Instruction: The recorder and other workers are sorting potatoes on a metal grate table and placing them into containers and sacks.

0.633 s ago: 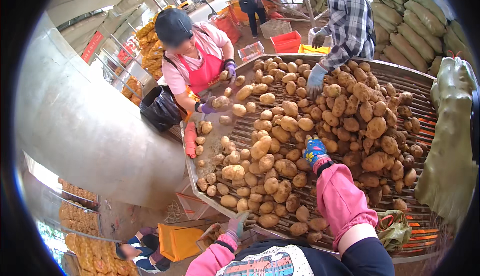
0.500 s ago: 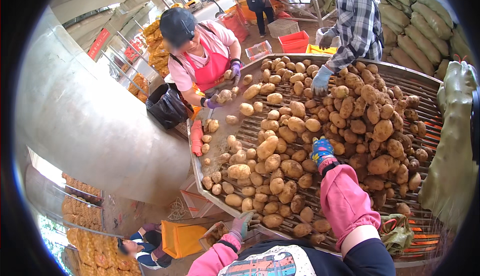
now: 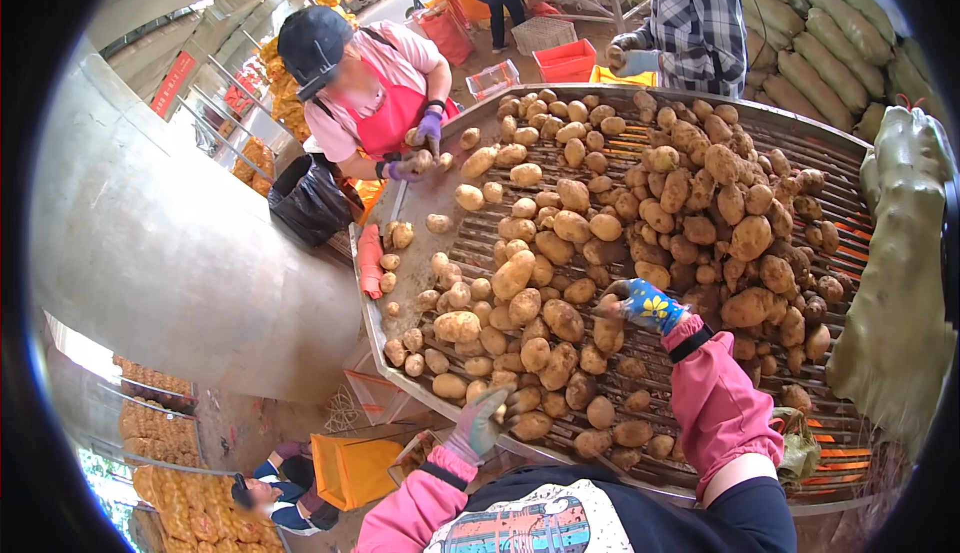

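Brown, soil-marked potatoes (image 3: 562,320) cover a slatted metal sorting table (image 3: 470,250), heaped highest at its right side. My right hand (image 3: 650,306), in a blue flower-patterned glove, reaches over the near part of the spread. Its dark fingertips close on the upper end of a long potato (image 3: 607,334). Close to the table's near edge is my left hand (image 3: 474,427), in a grey-green glove, its fingers stretched out beside the nearest potatoes. A small pale thing at those fingertips is too unclear to name. Pink sleeves cover both my forearms.
Across the table at left, a person in a pink apron (image 3: 385,118) handles potatoes with purple gloves. Another in a checked shirt (image 3: 697,23) stands at the far side. Full green sacks (image 3: 840,28) are stacked far right; a yellow-orange crate (image 3: 352,471) stands lower left.
My right hand has turned leftward and come onto a potato. My left hand has shifted slightly up toward the table. The checked-shirt person's hand has withdrawn from the heap. The view has shifted slightly.
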Motion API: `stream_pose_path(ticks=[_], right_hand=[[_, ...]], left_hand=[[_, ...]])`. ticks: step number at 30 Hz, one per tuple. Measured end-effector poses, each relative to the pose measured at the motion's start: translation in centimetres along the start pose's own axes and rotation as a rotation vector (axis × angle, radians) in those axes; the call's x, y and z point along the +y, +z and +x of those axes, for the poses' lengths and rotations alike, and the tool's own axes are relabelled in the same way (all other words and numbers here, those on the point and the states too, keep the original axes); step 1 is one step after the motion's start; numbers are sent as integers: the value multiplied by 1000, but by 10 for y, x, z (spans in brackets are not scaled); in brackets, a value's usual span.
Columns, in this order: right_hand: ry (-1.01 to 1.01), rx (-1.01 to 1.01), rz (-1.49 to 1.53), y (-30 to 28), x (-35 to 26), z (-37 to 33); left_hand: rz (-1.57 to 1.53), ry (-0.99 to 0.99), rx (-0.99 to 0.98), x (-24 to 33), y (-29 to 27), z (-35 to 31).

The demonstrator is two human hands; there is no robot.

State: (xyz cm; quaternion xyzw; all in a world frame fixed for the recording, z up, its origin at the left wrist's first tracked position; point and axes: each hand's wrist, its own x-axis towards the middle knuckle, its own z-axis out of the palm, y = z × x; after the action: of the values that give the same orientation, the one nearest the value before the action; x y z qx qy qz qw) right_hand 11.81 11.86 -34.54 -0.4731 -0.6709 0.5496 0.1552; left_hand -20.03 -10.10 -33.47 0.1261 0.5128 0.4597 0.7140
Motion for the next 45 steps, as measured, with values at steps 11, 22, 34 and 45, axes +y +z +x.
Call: stream_pose_path(ticks=[11, 22, 34, 45], right_hand=[[23, 39, -608, 40, 3, -75], [-25, 50, -452, 93, -27, -108], [-361, 299, -119, 86, -31, -88], [271, 61, -1288, 26, 85, -3]], left_hand=[[-385, -362, -433, -2, 45, 22], [-283, -237, -217, -26, 49, 19], [-703, -164, -728, -20, 42, 12], [-575, -271, -434, -13, 49, -7]])
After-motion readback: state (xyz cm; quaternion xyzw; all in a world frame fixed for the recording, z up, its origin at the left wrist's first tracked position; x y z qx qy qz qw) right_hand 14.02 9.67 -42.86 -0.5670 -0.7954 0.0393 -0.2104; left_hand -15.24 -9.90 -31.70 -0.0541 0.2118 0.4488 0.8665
